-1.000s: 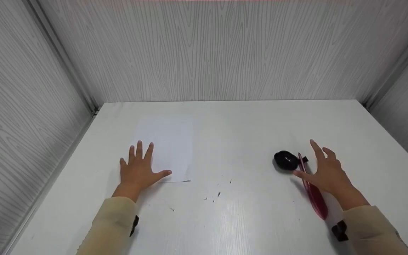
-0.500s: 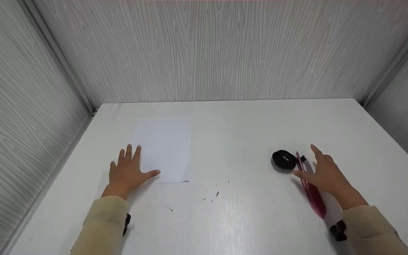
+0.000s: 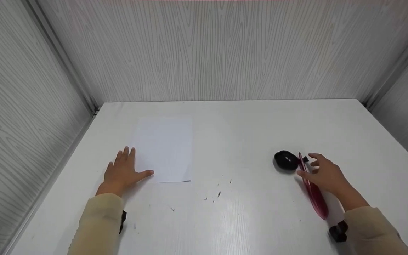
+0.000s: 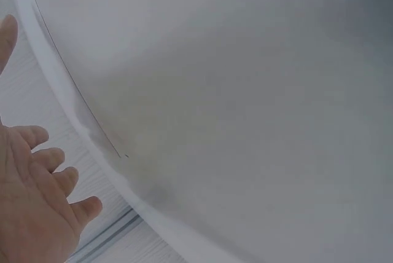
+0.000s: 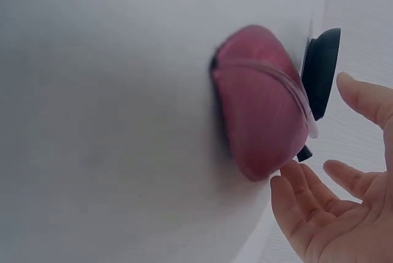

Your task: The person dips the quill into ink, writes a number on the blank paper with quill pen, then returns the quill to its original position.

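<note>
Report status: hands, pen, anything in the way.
Left hand holding nothing, thumb over white paper. Right hand holding nothing, close to red feather-shaped pen. Pen unheld, on table. Black round piece crowds its pointed end.

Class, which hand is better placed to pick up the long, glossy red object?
Probably the right hand: it is close beside the long, glossy red object, fingers partly bent. The left hand is farther away, by the rectangular white paper.

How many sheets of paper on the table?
1 visible: the white sheet on the left half of the table, by the left hand. Any beneath it would be hidden.
</note>
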Available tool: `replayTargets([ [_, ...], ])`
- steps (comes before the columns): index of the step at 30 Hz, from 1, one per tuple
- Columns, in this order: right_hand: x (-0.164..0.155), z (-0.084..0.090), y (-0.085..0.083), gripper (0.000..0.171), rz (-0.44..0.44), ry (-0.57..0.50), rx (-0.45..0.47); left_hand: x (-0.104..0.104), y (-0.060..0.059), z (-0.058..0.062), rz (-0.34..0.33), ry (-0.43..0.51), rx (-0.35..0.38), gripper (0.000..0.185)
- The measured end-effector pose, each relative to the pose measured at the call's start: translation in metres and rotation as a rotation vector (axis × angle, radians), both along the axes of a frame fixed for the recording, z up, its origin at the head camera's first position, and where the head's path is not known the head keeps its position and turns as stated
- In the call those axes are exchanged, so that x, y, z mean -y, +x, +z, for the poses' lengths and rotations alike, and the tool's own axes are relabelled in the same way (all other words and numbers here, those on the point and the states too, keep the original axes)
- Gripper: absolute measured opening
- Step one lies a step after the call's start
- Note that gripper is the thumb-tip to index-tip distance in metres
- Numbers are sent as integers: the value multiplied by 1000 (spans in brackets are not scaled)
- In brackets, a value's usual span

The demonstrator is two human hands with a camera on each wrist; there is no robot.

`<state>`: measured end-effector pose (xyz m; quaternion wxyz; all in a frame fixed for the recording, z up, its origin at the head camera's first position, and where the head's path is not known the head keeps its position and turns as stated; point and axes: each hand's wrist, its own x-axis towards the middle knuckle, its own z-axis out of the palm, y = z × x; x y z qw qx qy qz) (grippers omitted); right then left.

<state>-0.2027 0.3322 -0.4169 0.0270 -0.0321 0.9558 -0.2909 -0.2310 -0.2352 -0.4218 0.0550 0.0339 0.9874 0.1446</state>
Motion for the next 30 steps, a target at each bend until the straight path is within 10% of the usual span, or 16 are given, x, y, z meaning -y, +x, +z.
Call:
replayTargets([
  [30,1,-5,0,49,-6,-41,26,22,-3,4,-60,121,175,85],
])
